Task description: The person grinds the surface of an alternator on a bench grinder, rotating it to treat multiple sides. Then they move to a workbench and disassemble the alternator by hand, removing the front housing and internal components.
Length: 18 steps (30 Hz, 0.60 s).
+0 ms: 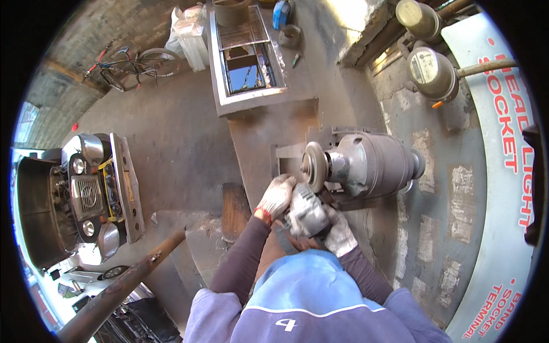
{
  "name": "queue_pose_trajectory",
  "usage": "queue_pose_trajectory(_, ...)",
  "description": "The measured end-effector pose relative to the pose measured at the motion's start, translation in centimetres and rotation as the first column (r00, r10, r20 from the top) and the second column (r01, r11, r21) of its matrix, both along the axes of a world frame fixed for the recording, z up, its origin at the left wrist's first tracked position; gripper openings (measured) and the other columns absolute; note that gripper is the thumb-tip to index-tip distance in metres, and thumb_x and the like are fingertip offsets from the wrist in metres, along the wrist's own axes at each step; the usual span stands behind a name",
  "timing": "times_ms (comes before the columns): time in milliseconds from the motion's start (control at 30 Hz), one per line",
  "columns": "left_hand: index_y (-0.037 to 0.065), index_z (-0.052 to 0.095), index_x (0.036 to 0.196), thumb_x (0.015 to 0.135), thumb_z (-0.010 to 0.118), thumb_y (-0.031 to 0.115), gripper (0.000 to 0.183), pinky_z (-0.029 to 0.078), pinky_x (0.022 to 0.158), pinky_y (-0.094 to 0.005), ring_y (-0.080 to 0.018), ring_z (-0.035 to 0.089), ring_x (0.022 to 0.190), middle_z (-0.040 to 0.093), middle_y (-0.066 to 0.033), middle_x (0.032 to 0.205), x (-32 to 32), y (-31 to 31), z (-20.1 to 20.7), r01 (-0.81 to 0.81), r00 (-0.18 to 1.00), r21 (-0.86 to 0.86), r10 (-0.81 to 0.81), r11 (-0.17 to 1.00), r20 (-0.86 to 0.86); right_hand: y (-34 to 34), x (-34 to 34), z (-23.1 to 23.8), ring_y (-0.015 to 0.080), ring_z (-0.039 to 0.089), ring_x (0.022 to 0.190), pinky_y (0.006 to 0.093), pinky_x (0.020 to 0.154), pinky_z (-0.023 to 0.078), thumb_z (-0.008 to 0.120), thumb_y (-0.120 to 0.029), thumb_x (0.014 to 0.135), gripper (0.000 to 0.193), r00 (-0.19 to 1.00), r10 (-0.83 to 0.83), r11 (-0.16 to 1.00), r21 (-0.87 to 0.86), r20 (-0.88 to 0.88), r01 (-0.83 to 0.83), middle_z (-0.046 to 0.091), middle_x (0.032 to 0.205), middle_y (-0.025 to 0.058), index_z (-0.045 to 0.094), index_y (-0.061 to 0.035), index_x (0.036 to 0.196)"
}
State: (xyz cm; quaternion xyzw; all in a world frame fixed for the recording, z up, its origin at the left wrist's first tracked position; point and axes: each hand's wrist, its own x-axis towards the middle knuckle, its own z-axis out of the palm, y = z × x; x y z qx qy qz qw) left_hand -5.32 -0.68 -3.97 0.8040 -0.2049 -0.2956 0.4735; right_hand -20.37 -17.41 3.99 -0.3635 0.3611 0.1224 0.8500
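Note:
A rough, silvery-grey metal casting [307, 212] is held in front of me, its far end at the near side of a spinning-type grinding wheel [315, 166]. My left hand [277, 198], in a pale work glove with a red band at the wrist, is closed on the casting's left side. From the lower right my right hand [341, 234], in a dirtier grey glove, grips its other side. The wheel sits on the shaft of a large grey motor [374, 166]. Whether casting and wheel touch is hard to tell, and my fingertips are partly hidden.
Beyond the wheel stands a bench with a metal-framed opening [274, 92]. A blue container [281, 15] is behind it. A wooden board [235, 211] lies left of my arm, near a slanting pole [131, 277]. Further left are a vehicle [86, 194] and a bicycle [134, 66].

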Motion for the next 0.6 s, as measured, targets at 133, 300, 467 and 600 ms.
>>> queue_pose_trajectory(133,-0.007,0.071,0.118,0.109,0.047,0.026,0.042,0.054,0.096,-0.0376,-0.0301,0.072,0.105,0.075,-0.0234,0.113,-0.3,0.0,-0.9,-0.106,0.982,-0.112,0.086,0.988,-0.169,-0.6,0.7,-0.3,0.0220,0.071,0.116,0.0384,0.097,0.062,0.069,-0.037,0.106,0.048,0.999,0.024,1.000,0.004,0.024,-0.024,0.071,0.130,0.0116,0.066,-0.0003,0.136)
queue_pose_trajectory(300,-0.005,0.072,0.116,0.108,0.046,0.022,0.038,0.054,0.098,-0.0461,-0.0435,0.070,0.113,0.073,-0.0301,0.117,0.1,0.3,-2.0,0.092,0.981,0.072,-0.103,0.993,0.167,-0.2,0.0,-1.7,0.0243,0.072,0.114,0.0396,0.098,0.062,0.069,-0.035,0.105,0.047,0.999,-0.028,0.999,-0.017,-0.041,0.028,0.072,0.130,0.0113,0.066,-0.0007,0.136)
queue_pose_trajectory(467,-0.002,0.071,0.111,0.103,0.049,0.017,0.030,0.053,0.100,-0.0506,-0.0443,0.070,0.108,0.073,-0.0286,0.108,0.0,0.2,-2.0,0.075,0.996,0.023,-0.076,0.997,0.052,-0.3,0.5,-1.6,0.0269,0.069,0.124,0.0414,0.108,0.057,0.059,-0.022,0.109,0.044,0.988,-0.072,0.997,-0.017,-0.135,0.070,0.068,0.140,0.0164,0.056,-0.0044,0.149)
queue_pose_trajectory(600,-0.003,0.071,0.109,0.106,0.048,0.020,0.033,0.054,0.093,-0.0486,-0.0439,0.070,0.108,0.073,-0.0301,0.111,-0.6,0.0,-1.5,-0.033,0.958,-0.055,0.016,0.998,-0.287,-0.7,0.1,-0.1,0.0237,0.071,0.113,0.0381,0.098,0.059,0.066,-0.050,0.105,0.062,0.983,0.144,0.949,-0.267,-0.115,-0.170,0.072,0.126,0.0174,0.064,0.0027,0.138)
